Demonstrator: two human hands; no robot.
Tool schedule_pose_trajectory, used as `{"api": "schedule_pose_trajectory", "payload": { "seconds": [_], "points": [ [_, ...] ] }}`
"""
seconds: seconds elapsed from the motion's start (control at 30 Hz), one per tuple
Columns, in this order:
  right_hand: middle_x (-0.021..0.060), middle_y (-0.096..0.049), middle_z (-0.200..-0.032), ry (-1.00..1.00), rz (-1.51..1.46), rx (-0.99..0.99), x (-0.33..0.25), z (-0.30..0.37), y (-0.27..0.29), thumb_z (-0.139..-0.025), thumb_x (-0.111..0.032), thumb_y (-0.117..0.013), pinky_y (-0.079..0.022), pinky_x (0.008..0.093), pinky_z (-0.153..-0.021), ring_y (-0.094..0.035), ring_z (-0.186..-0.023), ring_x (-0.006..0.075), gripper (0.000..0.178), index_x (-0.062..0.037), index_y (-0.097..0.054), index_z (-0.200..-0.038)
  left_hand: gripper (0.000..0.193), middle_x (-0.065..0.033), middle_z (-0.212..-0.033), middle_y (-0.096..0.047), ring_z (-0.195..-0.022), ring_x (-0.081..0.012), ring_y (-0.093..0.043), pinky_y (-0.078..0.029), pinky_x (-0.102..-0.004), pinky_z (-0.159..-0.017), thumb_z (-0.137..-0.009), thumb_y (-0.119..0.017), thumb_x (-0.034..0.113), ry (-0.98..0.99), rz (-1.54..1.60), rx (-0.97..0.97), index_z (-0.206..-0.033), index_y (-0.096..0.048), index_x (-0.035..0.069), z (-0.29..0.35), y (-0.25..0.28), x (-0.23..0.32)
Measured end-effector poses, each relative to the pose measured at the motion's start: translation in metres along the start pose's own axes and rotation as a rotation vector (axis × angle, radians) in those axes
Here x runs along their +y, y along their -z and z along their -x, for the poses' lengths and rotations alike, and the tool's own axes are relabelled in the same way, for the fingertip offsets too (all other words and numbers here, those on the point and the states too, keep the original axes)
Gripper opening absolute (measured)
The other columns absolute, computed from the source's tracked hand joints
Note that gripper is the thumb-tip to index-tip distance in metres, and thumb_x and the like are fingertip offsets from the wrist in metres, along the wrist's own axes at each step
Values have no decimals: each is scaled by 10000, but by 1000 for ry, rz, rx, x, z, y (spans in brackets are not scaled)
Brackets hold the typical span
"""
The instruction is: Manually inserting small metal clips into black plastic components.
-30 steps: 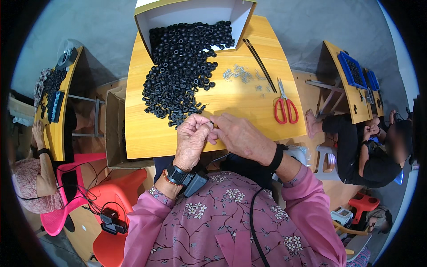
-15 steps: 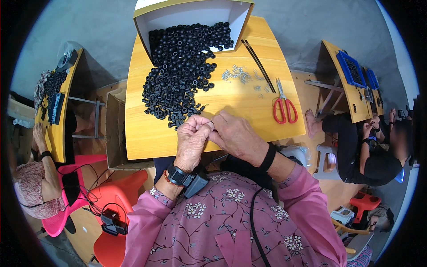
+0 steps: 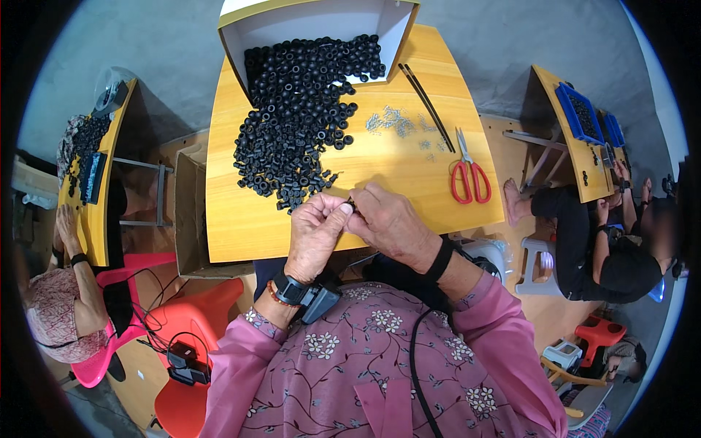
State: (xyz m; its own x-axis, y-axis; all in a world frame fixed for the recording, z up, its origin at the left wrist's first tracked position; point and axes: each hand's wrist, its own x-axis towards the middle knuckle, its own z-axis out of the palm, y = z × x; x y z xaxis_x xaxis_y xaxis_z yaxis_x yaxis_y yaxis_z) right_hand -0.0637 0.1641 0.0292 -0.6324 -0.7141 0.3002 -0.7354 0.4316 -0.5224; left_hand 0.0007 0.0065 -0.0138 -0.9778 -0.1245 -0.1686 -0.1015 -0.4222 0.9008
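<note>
Hands meet mid-frame — left hand (image 3: 314, 225) & right hand (image 3: 396, 225) both pinching a tiny black piece (image 3: 352, 206) btwn fingertips, its shape mostly hidden. They're above the near edge of a yellow wood-grain table (image 3: 409, 179). Upper ctr: heap of small round black parts (image 3: 292, 120), partly inside a white-lined open box (image 3: 314, 22). Right of ctr: scattered silvery metal bits (image 3: 394, 122), two thin dark sticks (image 3: 427, 108), red-handled scissors w/ silver blades (image 3: 466, 157).
</note>
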Motion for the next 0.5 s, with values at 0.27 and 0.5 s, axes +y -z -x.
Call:
{"api": "schedule_pose_trajectory", "payload": {
  "seconds": [0.27, 0.5],
  "points": [
    [157, -538, -834, 66, 43, -21, 3, 3, 4, -873, -174, -671, -519, 445, -603, -623, -701, 360, 219, -5, -538, -915, 83, -2, -768, -644, -674, -51, -561, -480, -204, -639, -948, -683, 60, -20, -142, 7, -923, -653, -13, -2, -3, -1],
    [154, -531, -817, 31, 128, -4, -6, 6, -2, -903, -147, -634, -509, 441, -559, -617, -661, 349, 172, -9, -531, -905, 101, -2, -751, -634, -647, -47, -556, -472, -208, -590, -941, -679, 37, -127, -193, 84, -870, -617, 0, 1, -14, -1]
  ]
}}
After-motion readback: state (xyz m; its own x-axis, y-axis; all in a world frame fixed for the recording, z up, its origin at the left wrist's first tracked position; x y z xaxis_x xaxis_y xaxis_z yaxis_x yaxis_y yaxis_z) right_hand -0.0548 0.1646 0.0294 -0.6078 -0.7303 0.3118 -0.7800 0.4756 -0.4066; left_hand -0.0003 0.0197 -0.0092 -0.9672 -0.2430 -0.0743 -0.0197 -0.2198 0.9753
